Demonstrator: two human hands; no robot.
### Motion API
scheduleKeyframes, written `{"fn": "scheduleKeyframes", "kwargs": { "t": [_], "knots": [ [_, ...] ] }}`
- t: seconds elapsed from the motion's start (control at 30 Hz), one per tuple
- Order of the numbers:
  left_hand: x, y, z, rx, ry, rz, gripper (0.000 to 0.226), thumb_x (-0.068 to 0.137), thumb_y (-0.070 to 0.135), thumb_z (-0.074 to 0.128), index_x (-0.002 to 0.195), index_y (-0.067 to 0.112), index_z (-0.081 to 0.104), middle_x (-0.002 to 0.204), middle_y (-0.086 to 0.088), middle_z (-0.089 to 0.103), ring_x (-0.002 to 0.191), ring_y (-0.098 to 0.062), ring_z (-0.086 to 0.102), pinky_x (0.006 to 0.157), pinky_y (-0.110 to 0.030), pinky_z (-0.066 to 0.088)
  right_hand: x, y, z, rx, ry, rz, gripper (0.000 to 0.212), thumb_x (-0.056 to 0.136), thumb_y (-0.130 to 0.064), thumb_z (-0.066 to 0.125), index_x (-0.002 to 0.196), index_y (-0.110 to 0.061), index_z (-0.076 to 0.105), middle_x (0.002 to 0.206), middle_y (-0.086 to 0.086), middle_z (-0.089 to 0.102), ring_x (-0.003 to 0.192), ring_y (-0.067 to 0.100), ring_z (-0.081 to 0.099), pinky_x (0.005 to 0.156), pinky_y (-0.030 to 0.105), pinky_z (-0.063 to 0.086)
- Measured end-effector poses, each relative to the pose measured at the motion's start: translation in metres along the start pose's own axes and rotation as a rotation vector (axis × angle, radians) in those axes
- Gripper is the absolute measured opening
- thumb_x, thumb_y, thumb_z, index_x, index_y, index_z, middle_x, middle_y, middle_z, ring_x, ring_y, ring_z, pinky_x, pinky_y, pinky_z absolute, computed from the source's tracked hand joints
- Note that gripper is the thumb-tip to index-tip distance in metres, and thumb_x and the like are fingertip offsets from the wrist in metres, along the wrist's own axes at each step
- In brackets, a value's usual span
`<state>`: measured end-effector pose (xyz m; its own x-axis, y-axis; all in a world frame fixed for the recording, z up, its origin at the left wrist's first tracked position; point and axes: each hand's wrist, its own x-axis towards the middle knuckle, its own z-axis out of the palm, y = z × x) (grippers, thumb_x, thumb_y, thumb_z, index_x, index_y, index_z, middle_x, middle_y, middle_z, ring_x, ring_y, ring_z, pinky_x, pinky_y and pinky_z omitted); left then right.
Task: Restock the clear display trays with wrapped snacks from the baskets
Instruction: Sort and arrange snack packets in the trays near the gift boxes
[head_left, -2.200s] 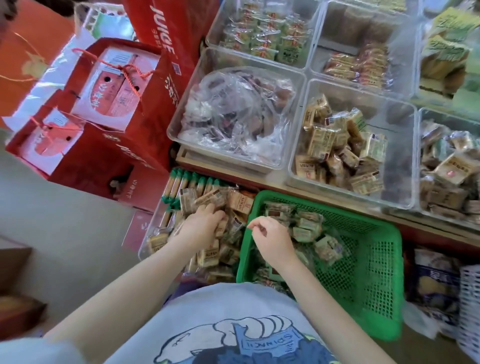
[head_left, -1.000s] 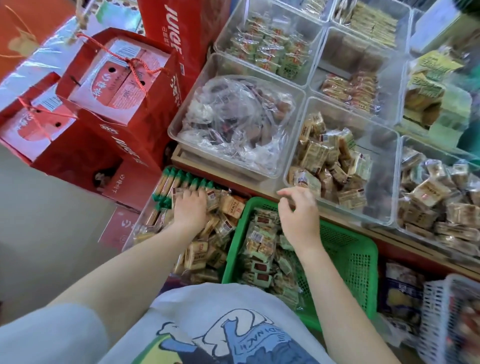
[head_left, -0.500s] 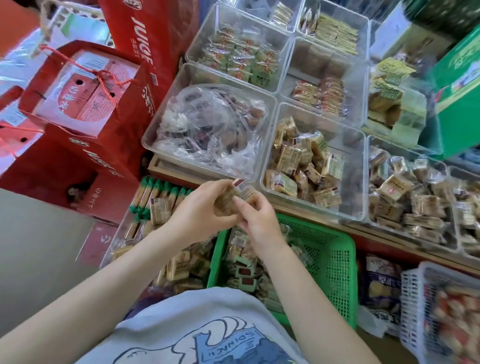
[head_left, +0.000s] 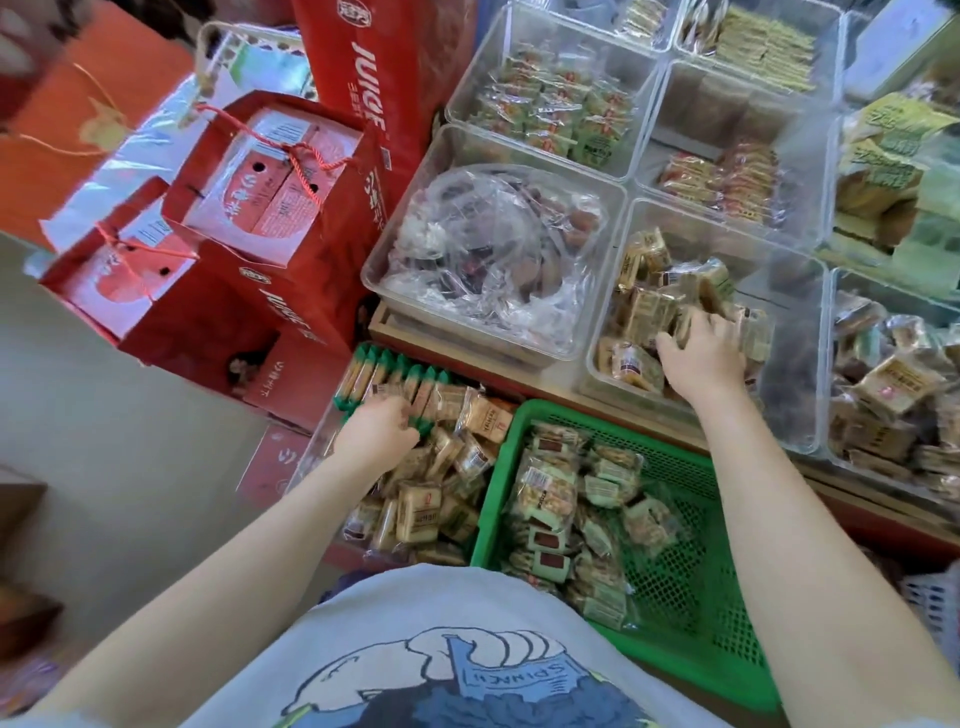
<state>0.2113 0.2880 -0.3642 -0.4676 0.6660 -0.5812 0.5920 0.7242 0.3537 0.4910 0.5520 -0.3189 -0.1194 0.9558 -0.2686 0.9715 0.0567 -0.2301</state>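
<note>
From the head camera, the person's right hand (head_left: 698, 356) reaches into a clear plastic display tray (head_left: 795, 415) on the shelf, palm down on a heap of tan wrapped snack squares (head_left: 654, 306). Its fingers curl over one or two packets at the far side, though how firmly they grip I cannot tell.

The left hand (head_left: 376, 434) is down in a clear basket (head_left: 332, 410) on the floor, fingers curled into a pile of brown wrapped snack packets (head_left: 431, 499); whether it holds one is hidden. Green-capped stick packs (head_left: 395, 376) line that basket's far edge.

Just beside it sits a green plastic mesh basket (head_left: 691, 545) holding pale-green wrapped snacks (head_left: 566, 509). A second clear tray with crumpled clear bags (head_left: 493, 260) stands left of the right hand's tray. Red juice gift bags (head_left: 270, 208) stand further left.
</note>
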Motion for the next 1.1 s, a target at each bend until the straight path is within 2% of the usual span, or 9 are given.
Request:
{"fn": "scheduleKeyframes", "kwargs": {
  "t": [0.1,0.17,0.37,0.43,0.57,0.7,0.8,0.9,1.1],
  "knots": [
    [0.004,-0.010,0.018,0.166,-0.084,0.038,0.055,0.092,0.033,0.062,0.143,0.020,0.047,0.136,-0.007,0.054,0.112,-0.026,0.058,0.080,-0.035,0.053,-0.040,-0.024,0.002,0.146,0.257,-0.075,0.039,0.097,-0.025,0.051,0.130,-0.007,0.058,0.142,0.017,0.045,0.131,0.036,0.043,0.111,0.056,0.035],
    [0.008,-0.015,0.031,0.364,-0.147,0.075,0.053,0.092,0.034,0.060,0.142,0.020,0.048,0.133,-0.008,0.056,0.123,-0.030,0.051,0.095,-0.041,0.047,-0.074,-0.042,0.012,0.276,0.302,-0.188,0.030,0.095,-0.015,0.054,0.122,-0.007,0.063,0.131,0.016,0.049,0.123,0.032,0.047,0.107,0.051,0.038],
    [0.015,-0.011,0.039,0.469,-0.102,0.102,0.023,0.092,0.018,0.054,0.111,0.019,0.066,0.111,-0.004,0.067,0.121,-0.030,0.048,0.104,-0.045,0.036,-0.155,-0.073,0.062,0.444,-0.012,-0.394,0.019,0.094,-0.008,0.055,0.108,-0.014,0.068,0.115,-0.001,0.053,0.110,0.014,0.051,0.098,0.032,0.043],
    [0.011,-0.006,0.029,0.326,-0.005,0.130,0.026,0.092,0.023,0.056,0.115,0.020,0.067,0.110,-0.001,0.069,0.115,-0.026,0.053,0.100,-0.042,0.038,-0.168,-0.071,0.070,0.492,-0.115,-0.375,0.019,0.096,-0.009,0.054,0.106,-0.015,0.069,0.109,-0.005,0.054,0.105,0.013,0.054,0.094,0.029,0.043],
    [-0.010,0.012,-0.009,-0.357,0.071,0.076,0.034,0.090,0.030,0.070,0.123,0.021,0.066,0.109,0.006,0.069,0.096,-0.015,0.064,0.086,-0.035,0.055,-0.174,-0.075,0.066,0.665,-0.361,-0.150,0.019,0.101,-0.017,0.051,0.109,-0.022,0.067,0.107,-0.007,0.066,0.100,0.009,0.063,0.086,0.028,0.052],
    [-0.030,0.036,-0.036,-0.906,-0.105,0.061,0.028,0.090,0.026,0.073,0.115,0.014,0.071,0.097,0.001,0.076,0.091,-0.014,0.073,0.076,-0.024,0.058,-0.165,-0.088,0.052,1.112,-0.681,0.131,0.034,0.101,-0.035,0.057,0.131,-0.018,0.053,0.121,0.002,0.068,0.104,0.017,0.071,0.091,0.039,0.058],
    [-0.037,0.052,-0.033,-1.028,-0.222,0.140,0.026,0.091,0.028,0.071,0.114,0.016,0.073,0.100,-0.005,0.077,0.098,-0.020,0.073,0.086,-0.034,0.057,-0.162,-0.092,0.044,1.279,-0.779,0.125,0.035,0.100,-0.032,0.059,0.129,-0.012,0.056,0.118,0.013,0.071,0.106,0.031,0.070,0.084,0.043,0.059],
    [-0.036,0.059,-0.025,-1.049,-0.213,0.101,0.025,0.095,0.038,0.064,0.112,0.022,0.072,0.102,-0.001,0.077,0.095,-0.020,0.073,0.086,-0.037,0.058,-0.149,-0.083,0.028,1.305,-0.661,0.168,0.028,0.100,-0.025,0.060,0.121,-0.006,0.063,0.109,0.017,0.073,0.099,0.033,0.072,0.069,0.034,0.061],
    [-0.026,0.030,-0.009,-0.898,-0.090,-0.066,0.021,0.099,0.028,0.058,0.117,0.020,0.068,0.104,0.000,0.074,0.089,-0.015,0.071,0.074,-0.026,0.056,-0.064,-0.042,-0.022,1.969,-0.175,0.508,0.027,0.098,-0.013,0.060,0.122,-0.002,0.057,0.120,0.024,0.064,0.104,0.032,0.071,0.084,0.037,0.061]
  ]
}}
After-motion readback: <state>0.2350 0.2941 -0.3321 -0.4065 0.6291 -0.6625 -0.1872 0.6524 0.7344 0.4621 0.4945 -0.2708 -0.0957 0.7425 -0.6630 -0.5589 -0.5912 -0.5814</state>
